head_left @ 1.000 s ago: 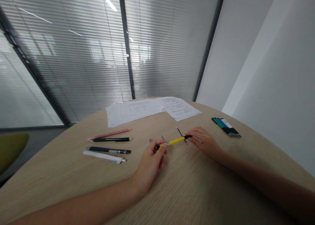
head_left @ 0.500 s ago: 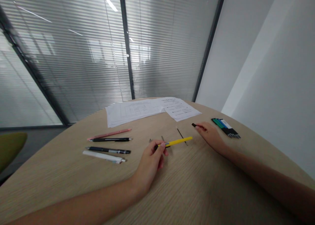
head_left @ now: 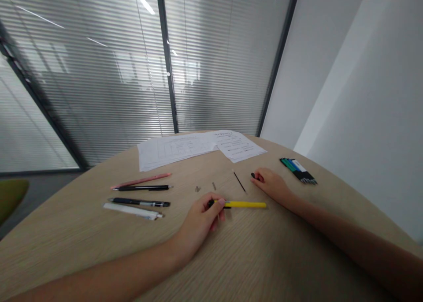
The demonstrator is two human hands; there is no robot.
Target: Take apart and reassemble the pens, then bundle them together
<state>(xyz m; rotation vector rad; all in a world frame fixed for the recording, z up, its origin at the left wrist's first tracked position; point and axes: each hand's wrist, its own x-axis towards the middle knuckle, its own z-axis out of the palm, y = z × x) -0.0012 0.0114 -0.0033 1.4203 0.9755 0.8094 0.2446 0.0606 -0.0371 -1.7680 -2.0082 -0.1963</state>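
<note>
My left hand (head_left: 205, 211) is closed around the black end of a yellow pen barrel (head_left: 247, 204), which points to the right, level and close above or on the wood tabletop. My right hand (head_left: 272, 183) pinches a small black pen part (head_left: 253, 175), its exact shape partly hidden by the fingers. Between the hands lies a thin dark ink refill (head_left: 239, 181) with a pale end. Beyond my left hand are a small spring-like piece (head_left: 214, 186) and a tiny dark piece (head_left: 197, 188), too small to make out.
At left lie a pink pen (head_left: 142, 180), a black pen (head_left: 143, 188), a black pen with a grey section (head_left: 140, 202) and a white pen (head_left: 132, 210). Printed papers (head_left: 178, 150) sit at the back. A pack of green, blue and black pens (head_left: 298, 171) is at right.
My left hand has come down a little, and the yellow barrel has swung from tilted up to level. My right hand has shifted slightly left and lower with the black part.
</note>
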